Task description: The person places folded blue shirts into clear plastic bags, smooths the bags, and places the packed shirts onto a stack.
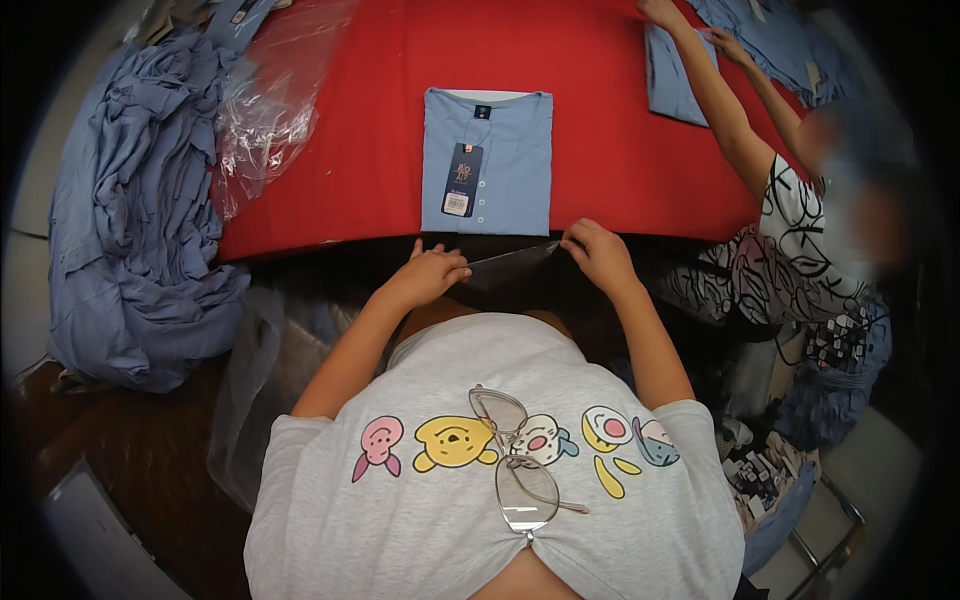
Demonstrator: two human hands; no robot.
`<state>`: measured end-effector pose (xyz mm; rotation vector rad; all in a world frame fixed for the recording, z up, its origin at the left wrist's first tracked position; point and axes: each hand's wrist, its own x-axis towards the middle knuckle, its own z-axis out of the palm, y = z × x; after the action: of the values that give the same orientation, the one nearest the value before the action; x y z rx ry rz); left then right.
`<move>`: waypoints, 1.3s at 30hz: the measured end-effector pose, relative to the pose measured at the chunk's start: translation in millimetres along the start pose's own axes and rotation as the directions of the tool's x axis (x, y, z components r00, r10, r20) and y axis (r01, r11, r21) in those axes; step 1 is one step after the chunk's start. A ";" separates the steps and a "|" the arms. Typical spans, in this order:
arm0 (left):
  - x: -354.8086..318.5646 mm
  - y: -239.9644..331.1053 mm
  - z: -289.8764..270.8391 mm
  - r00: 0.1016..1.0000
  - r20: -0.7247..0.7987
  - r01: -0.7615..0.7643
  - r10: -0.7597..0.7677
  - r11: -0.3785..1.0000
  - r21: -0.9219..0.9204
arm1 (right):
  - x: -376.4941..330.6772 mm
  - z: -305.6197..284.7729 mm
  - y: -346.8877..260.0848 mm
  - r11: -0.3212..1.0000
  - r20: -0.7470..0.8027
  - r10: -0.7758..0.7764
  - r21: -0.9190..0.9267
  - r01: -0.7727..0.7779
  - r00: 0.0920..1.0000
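Both hands, the left hand and right hand, pinch a clear plastic bag at the red table's near edge, below the folded light-blue shirt.

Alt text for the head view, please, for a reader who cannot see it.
Both hands, left hand and right hand, hold a clear bag at the edge of a red table, just below a folded blue shirt. A co-worker on the right handles another shirt.
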<state>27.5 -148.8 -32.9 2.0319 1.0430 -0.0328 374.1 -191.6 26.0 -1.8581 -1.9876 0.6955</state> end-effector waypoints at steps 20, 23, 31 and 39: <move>-21.7 5.6 -44.0 0.768 -0.620 0.042 -0.163 0.978 -0.206 | 44.2 -12.4 -45.5 0.990 -0.107 -0.111 -0.103 0.100 0.988; -9.6 -2.6 -51.1 0.818 -0.571 -0.050 -0.066 0.981 -0.185 | 50.3 -7.6 -37.4 0.996 -0.112 -0.079 -0.056 0.073 0.991; -10.6 -10.5 -45.8 0.942 -0.284 0.058 -0.179 0.919 -0.389 | 62.0 -4.2 -16.1 0.998 -0.003 -0.044 0.040 0.044 0.999; -9.2 -19.6 -42.1 0.922 -0.382 0.025 0.067 0.973 0.231 | 64.9 -3.3 -12.9 0.996 0.054 -0.088 -0.011 0.089 0.995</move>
<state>-5.5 -120.1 -14.9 2.3209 1.3102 0.2839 359.2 -127.3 30.2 -1.7642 -2.0992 0.7150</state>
